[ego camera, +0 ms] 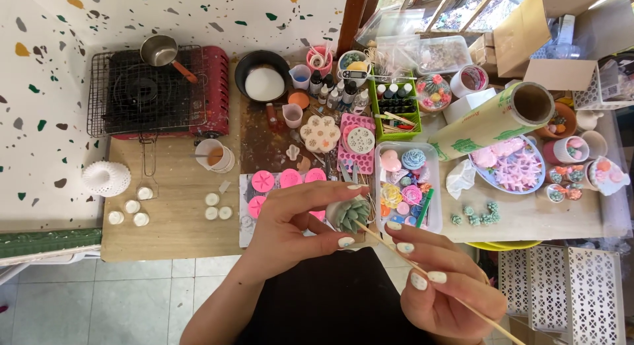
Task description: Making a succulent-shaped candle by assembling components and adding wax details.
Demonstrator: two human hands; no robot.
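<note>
Your far right: a brown cardboard box (528, 25), flap open, at the table's back corner. A roll of wrap (492, 124) in green-printed pale packaging lies slantwise below it. By the pink cup, a small white digital gauge (355, 74) shows a grey screen.

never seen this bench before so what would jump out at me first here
At bottom centre, the left hand pinches a small green succulent-shaped piece while the right hand holds a thin wooden skewer against it. Behind, a red portable gas stove with a black wire rack sits at the wooden table's back left, carrying a small metal saucepan. To the right, a clear plastic tray of colourful moulded flowers draws the eye.
</note>
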